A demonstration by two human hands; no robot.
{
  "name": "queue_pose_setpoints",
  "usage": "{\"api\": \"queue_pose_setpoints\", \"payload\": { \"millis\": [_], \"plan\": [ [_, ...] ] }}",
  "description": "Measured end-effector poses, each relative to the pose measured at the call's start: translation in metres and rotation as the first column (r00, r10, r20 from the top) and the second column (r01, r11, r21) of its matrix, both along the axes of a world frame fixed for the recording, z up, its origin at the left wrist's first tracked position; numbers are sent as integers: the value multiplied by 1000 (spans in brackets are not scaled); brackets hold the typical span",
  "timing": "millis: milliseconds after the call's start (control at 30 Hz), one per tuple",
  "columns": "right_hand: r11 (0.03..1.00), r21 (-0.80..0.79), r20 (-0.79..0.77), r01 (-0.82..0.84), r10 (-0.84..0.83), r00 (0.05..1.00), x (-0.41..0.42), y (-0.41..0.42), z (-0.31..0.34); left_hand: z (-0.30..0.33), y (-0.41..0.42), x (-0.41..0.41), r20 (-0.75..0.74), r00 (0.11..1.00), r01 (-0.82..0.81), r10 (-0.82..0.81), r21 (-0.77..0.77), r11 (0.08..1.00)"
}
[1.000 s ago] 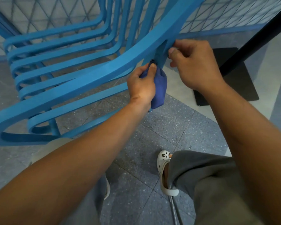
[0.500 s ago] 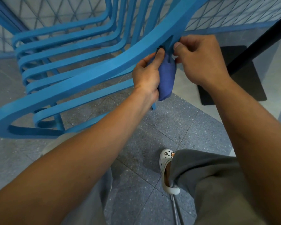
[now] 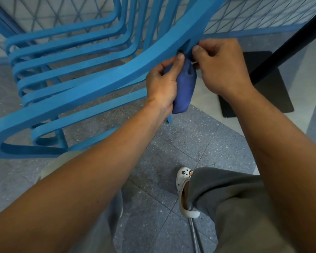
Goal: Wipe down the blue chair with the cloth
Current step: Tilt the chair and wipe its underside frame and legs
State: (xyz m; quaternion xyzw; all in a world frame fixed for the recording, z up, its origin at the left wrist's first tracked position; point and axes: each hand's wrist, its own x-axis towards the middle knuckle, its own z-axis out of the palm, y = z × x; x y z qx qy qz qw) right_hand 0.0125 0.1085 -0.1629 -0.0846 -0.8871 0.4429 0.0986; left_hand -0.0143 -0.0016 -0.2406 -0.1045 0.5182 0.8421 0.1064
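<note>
Both hands are up at the blue chair (image 3: 91, 84), right where the wide top rail meets a thin upright slat. The left hand (image 3: 161, 84) has the dark blue cloth (image 3: 185, 88) bunched in its fist, thumb pushed up against the underside of the rail, with the rest of the cloth hanging down past the wrist. The right hand (image 3: 221, 66) is curled in just beside it, fingers pinching the top of the cloth at the slat, thumb on the rail's edge. The chair stands on the grey speckled floor (image 3: 190, 139), all curved slats. Down below there's a white clog (image 3: 183, 190) and grey trousers (image 3: 235, 207). Off to the right, a black post on a flat black base (image 3: 263, 92).
</note>
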Motion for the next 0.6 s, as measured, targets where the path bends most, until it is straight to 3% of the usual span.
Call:
{"api": "queue_pose_setpoints", "payload": {
  "millis": [167,400,600],
  "plan": [
    [999,-27,21,21,-21,1000,-1,-1,-1,-16,-12,-1,128,992,15,-1,-110,994],
    [999,-29,7,17,-17,1000,0,-1,-1,-9,-13,-2,24,1000,23,-19,-183,983],
    [1000,-19,10,22,-22,1000,-2,-3,-3,-19,-20,-3,113,994,28,4,-277,960]
  ]
}}
